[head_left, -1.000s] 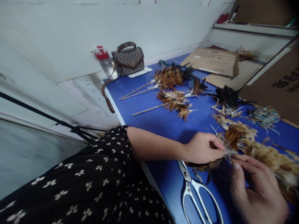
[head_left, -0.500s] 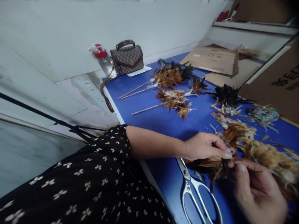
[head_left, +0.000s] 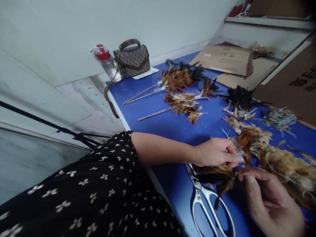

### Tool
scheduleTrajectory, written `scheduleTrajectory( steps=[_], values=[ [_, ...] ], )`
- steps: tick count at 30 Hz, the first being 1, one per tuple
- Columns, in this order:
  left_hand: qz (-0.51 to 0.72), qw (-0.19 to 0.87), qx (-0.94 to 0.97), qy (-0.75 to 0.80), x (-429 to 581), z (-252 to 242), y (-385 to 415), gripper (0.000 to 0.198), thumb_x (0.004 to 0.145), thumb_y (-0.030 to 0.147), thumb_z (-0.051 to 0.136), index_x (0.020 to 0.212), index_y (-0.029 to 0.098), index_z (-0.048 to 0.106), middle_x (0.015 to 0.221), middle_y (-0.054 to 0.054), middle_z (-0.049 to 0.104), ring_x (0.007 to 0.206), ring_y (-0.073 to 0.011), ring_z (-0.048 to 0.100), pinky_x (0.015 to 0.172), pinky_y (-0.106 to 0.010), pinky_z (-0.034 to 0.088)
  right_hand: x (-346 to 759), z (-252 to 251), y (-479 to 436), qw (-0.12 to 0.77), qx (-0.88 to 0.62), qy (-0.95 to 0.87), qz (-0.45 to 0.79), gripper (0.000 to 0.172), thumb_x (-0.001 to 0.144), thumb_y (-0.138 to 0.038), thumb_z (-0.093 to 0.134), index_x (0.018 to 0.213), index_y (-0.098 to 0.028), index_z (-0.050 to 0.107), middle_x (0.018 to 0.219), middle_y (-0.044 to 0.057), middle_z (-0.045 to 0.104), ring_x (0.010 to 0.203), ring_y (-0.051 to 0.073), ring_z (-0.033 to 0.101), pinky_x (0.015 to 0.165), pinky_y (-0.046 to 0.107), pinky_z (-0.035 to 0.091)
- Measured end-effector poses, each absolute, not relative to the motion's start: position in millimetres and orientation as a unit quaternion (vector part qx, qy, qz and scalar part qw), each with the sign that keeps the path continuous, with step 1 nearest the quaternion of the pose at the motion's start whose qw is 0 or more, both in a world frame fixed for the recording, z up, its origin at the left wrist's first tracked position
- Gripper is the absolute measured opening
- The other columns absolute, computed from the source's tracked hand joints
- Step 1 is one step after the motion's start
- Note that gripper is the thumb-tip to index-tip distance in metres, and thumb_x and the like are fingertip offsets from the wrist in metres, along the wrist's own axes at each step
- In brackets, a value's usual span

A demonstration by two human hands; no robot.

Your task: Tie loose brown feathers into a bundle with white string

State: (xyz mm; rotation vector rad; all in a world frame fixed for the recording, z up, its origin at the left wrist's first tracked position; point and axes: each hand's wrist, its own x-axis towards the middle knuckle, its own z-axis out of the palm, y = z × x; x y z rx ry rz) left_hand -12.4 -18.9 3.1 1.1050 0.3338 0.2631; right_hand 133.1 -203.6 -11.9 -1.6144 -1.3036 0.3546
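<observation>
My left hand (head_left: 217, 153) is closed, thumb against fingers, on a pale see-through strip (head_left: 241, 153). Just below it hangs a small bundle of dark and brown feathers (head_left: 223, 179). Thumb and forefinger of my right hand (head_left: 274, 197) pinch the bundle's right end; the exact grip is partly hidden. Under the bundle and my left wrist lie metal scissors (head_left: 198, 191), handles toward me and their blades partly covered. To the right, a long heap of tan and brown feathers (head_left: 283, 161) lies close to both hands.
Feather dusters on sticks (head_left: 174, 80) lie on the blue table (head_left: 145, 135). Black feathers (head_left: 239, 97) and a tangle of pale ties (head_left: 278, 118) are farther right. A handbag (head_left: 134, 61), a red-capped bottle (head_left: 106, 61) and flattened cardboard (head_left: 224, 59) are at the back.
My right hand has shifted slightly left. The feather bundle is turned a little, with more of its dark feathers showing over the scissors. Both hands stay closed.
</observation>
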Motion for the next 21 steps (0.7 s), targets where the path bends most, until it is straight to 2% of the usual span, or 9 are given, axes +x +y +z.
scheduleTrajectory(
  steps=[4, 8, 13, 17, 21],
  values=[
    [0.133, 0.815, 0.543, 0.153, -11, 4, -13, 0.056, 0.082, 0.055, 0.101, 0.089, 0.020, 0.059, 0.072, 0.006, 0.067, 0.061, -0.0073, 0.052, 0.063, -0.027, 0.038, 132, -10, -205, 0.492, -0.665, -0.547, 0.130, 0.014, 0.107, -0.041, 0.076, 0.114, -0.028, 0.078, 0.106, 0.005, 0.079, 0.084, 0.017, 0.074, 0.077, 0.026, 0.059],
    [0.143, 0.813, 0.542, 0.155, -11, 9, -10, 0.054, 0.081, 0.049, 0.103, 0.084, 0.019, 0.058, 0.071, 0.007, 0.067, 0.067, -0.0078, 0.057, 0.072, -0.028, 0.045, 130, -13, -205, 0.493, -0.670, -0.544, 0.110, 0.014, 0.108, -0.040, 0.074, 0.116, -0.029, 0.077, 0.109, 0.005, 0.079, 0.089, 0.019, 0.074, 0.083, 0.030, 0.058],
    [0.147, 0.816, 0.539, 0.150, -8, 8, -7, 0.053, 0.079, 0.045, 0.105, 0.083, 0.019, 0.059, 0.071, 0.007, 0.068, 0.067, -0.0073, 0.059, 0.076, -0.028, 0.047, 130, -11, -205, 0.497, -0.667, -0.546, 0.100, 0.015, 0.108, -0.040, 0.076, 0.116, -0.028, 0.077, 0.106, 0.006, 0.079, 0.087, 0.019, 0.074, 0.078, 0.030, 0.058],
    [0.147, 0.831, 0.519, 0.133, -6, 3, -6, 0.057, 0.073, 0.051, 0.107, 0.084, 0.018, 0.062, 0.075, 0.004, 0.072, 0.071, -0.0095, 0.064, 0.078, -0.030, 0.049, 133, -12, -202, 0.489, -0.673, -0.548, 0.092, 0.016, 0.109, -0.043, 0.073, 0.113, -0.027, 0.075, 0.106, 0.007, 0.079, 0.085, 0.019, 0.075, 0.077, 0.031, 0.059],
    [0.141, 0.856, 0.490, 0.091, -4, -3, -8, 0.059, 0.072, 0.059, 0.106, 0.094, 0.015, 0.075, 0.085, 0.000, 0.075, 0.074, -0.0086, 0.060, 0.073, -0.028, 0.045, 134, -18, -198, 0.470, -0.675, -0.564, 0.074, 0.021, 0.109, -0.048, 0.072, 0.113, -0.027, 0.073, 0.099, 0.004, 0.077, 0.079, 0.021, 0.074, 0.073, 0.035, 0.059]
  ],
)
